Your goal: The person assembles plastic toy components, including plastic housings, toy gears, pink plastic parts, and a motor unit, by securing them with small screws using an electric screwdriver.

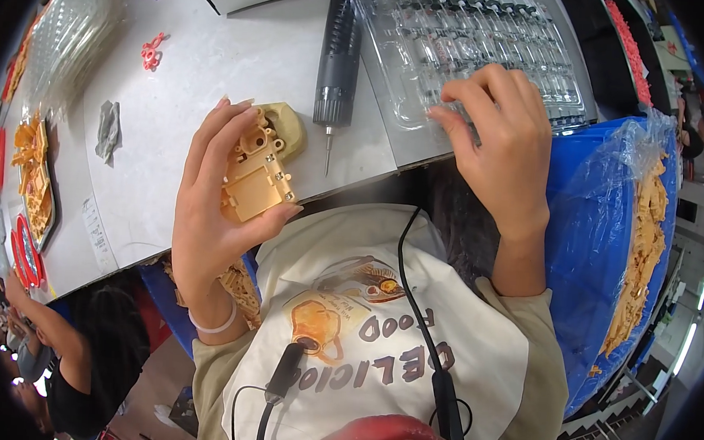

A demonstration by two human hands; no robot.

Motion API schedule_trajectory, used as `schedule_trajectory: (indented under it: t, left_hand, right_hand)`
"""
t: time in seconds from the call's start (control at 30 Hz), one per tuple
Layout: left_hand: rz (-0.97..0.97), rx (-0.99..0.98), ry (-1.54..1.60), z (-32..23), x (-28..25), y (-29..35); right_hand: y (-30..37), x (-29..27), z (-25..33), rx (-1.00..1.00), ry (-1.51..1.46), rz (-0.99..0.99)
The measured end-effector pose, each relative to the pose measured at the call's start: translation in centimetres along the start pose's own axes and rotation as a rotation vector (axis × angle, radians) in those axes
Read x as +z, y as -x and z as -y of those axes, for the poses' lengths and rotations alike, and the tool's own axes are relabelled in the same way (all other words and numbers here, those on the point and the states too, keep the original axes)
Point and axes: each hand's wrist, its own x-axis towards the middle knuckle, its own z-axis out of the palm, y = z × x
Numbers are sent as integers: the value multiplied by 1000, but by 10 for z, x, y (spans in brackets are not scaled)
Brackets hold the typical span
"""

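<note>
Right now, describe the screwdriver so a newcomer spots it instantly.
Start at the pale table; near its edge, the left hand holds a yellow plastic part. Just right is the screwdriver, a dark cylinder with a ridged collar. Its thin metal bit, pointing toward the wearer, sets it apart from the clear tray beside it.

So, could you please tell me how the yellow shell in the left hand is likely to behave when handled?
The shell is probably stiff: its walls look moulded and hold their shape in the left hand. Its hollow body suggests it is light for its size. The small lugs jutting out may be fragile.
</note>
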Motion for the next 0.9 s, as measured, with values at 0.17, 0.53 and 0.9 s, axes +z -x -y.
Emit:
schedule_trajectory:
  t: [0.17, 0.53, 0.9]
  left_hand:
    - [1, 13, -20, -4, -1, -2]
    - [-17, -37, 34, -4, 2, 0]
    - [-7, -17, 20, -5, -1, -2]
  right_hand:
    - [-1, 3, -18, -28, 98, -91]
    - [-8, 21, -23, 62, 203, -225]
    - [4, 14, -19, 210, 168, -94]
